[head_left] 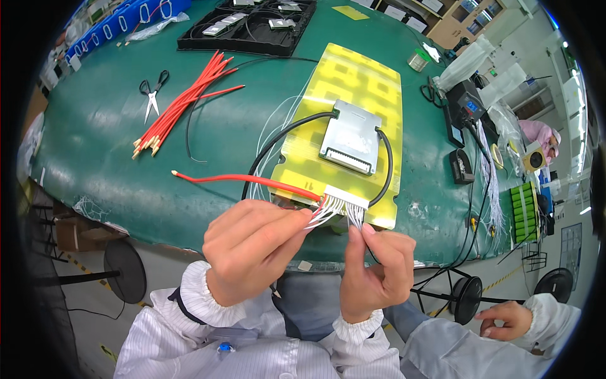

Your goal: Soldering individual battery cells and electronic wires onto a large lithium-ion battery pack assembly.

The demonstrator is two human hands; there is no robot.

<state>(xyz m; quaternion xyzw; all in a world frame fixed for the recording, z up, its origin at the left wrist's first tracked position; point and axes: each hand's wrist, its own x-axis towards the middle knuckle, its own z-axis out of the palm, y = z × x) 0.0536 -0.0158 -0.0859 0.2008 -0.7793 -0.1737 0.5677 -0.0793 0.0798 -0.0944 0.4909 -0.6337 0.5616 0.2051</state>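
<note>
A long white connector (346, 198) with several thin white wires hangs at the near edge of a yellow mat (360, 88). My left hand (252, 246) pinches a bunch of those white wires (325, 211) at the connector's left end. My right hand (372, 268) pinches other wires just below the connector's right half. A red wire (240, 179) runs left from the connector across the green table (113, 132). A grey rectangular board (351, 136) lies on the mat, with black cables (287, 136) looping from both its sides.
A bundle of red wires (183, 104) and scissors (151, 95) lie at the left. A black tray (249, 25) holds small modules at the back. A black meter (466, 104) and green cells (524, 211) sit at the right. Another person's hand (505, 319) rests at lower right.
</note>
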